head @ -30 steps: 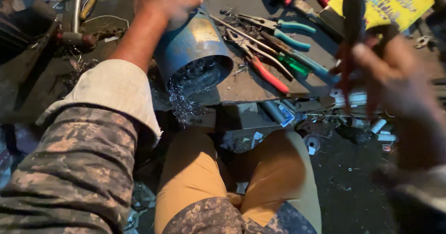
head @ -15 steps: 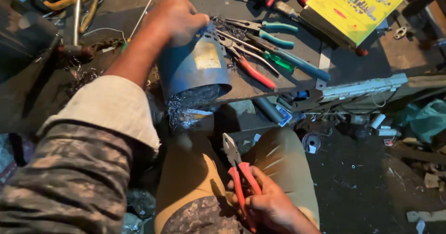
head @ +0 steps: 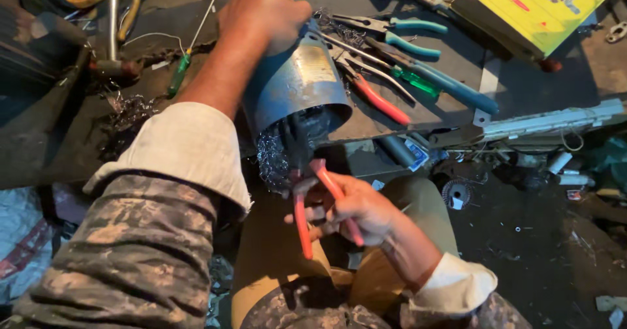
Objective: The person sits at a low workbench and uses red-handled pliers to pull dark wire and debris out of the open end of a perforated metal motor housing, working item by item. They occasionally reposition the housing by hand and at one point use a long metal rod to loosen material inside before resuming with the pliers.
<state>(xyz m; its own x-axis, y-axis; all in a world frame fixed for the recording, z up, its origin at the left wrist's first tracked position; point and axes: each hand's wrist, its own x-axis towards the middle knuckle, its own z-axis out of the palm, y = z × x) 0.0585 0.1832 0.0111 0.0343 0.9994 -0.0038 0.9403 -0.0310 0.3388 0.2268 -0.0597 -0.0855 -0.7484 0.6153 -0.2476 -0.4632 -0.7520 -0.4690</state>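
My left hand (head: 264, 12) grips the far end of a blue metal motor housing (head: 297, 84) that lies tilted on the workbench edge, its open mouth facing me. Tangled shiny wire (head: 274, 159) spills out of that mouth. My right hand (head: 356, 205) holds red-handled pliers (head: 320, 205) just below the opening, with the jaws reaching up into the wire. My tan trousers (head: 274, 250) are beneath both.
Several pliers and cutters with red, teal and green handles (head: 392, 74) lie on the workbench (head: 450, 113) right of the housing. A yellow box (head: 535, 6) sits at the top right. A green-handled screwdriver (head: 179, 74) lies left. Scrap parts litter the dark floor (head: 522, 237).
My right hand went from high at the right down to my lap with the red pliers, then rose so the jaws meet the wire at the housing mouth. The left hand kept its grip.
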